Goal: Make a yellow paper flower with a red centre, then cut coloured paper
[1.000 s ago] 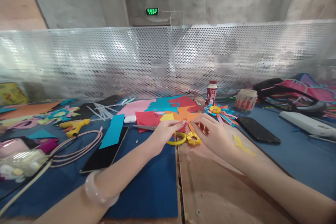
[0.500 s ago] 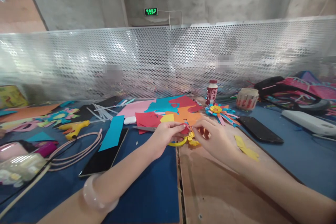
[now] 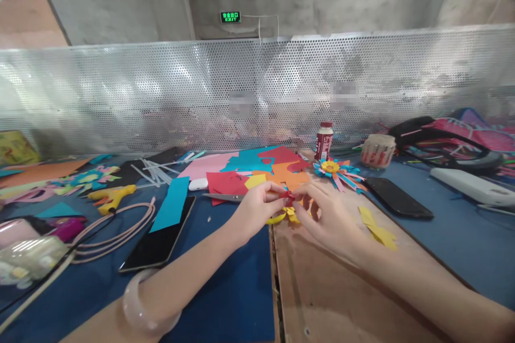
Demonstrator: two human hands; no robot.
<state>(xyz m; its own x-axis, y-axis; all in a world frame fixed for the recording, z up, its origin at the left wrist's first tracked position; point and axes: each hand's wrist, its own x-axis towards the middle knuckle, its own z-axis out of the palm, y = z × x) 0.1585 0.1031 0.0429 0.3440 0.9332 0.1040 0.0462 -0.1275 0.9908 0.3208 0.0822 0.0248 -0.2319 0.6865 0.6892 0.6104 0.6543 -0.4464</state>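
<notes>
My left hand (image 3: 259,208) and my right hand (image 3: 322,209) meet over the middle of the table, fingertips pinched on a small red paper piece (image 3: 287,196). Its exact shape is mostly hidden by my fingers. Just below it lies a yellow paper flower (image 3: 293,215), partly covered by my right hand. Scissors (image 3: 225,197) with a yellow handle rest under my left hand, blades pointing left. Behind my hands are sheets of red paper (image 3: 225,183), orange paper (image 3: 292,174) and blue paper (image 3: 253,161).
A finished paper flower (image 3: 330,168) stands near a bottle (image 3: 324,142) and a jar (image 3: 378,151). Yellow scraps (image 3: 378,228) and a black phone (image 3: 399,199) lie to the right. To the left are a glue gun (image 3: 110,197), a coiled cable (image 3: 120,230) and a tablet (image 3: 161,246) under blue paper.
My hands have drawn closer together around the red paper piece, my left hand turning slightly. The right fingertips now press on it. Objects on the table stay where they were.
</notes>
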